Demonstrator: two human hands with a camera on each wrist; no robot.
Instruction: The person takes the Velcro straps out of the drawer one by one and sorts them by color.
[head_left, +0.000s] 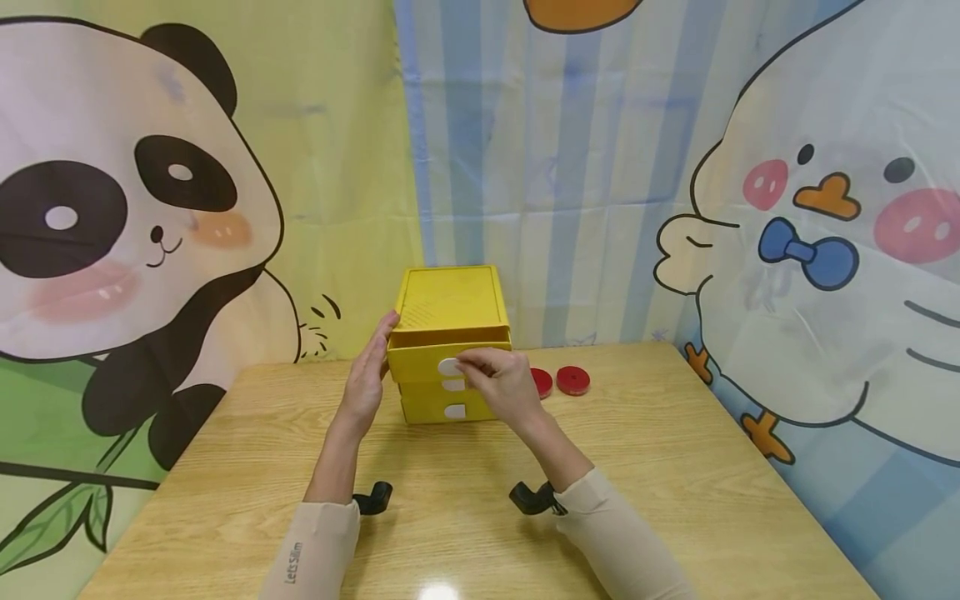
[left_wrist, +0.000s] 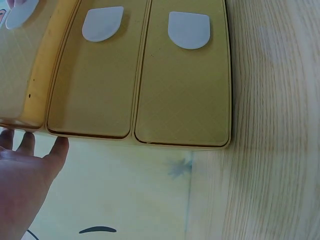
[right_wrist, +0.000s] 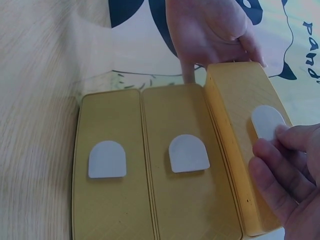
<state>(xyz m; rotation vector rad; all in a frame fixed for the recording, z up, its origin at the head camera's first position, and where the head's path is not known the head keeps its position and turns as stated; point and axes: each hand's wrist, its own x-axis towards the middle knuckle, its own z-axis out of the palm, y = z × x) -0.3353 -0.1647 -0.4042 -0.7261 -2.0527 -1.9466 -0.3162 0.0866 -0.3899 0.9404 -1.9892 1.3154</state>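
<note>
A small yellow drawer box (head_left: pixel 450 296) stands toward the back of the table, three drawers high, each front bearing a white rounded tab. Its top drawer (head_left: pixel 414 364) is pulled partly out, and a dark gap shows above the front; the two lower drawers (left_wrist: pixel 182 95) sit flush. My right hand (head_left: pixel 504 385) pinches the top drawer's white tab (right_wrist: pixel 266 121) between thumb and fingers. Flat against the box's left side rests my left hand (head_left: pixel 366 379), its fingers extended. The drawer's inside is hidden in the wrist views.
Two red round discs (head_left: pixel 573 381) lie just right of the box, one partly behind my right hand. Black camera mounts (head_left: pixel 531 498) stick out from both wrists. Printed curtains (head_left: pixel 495 167) stand close behind the wooden table (head_left: pixel 450 542).
</note>
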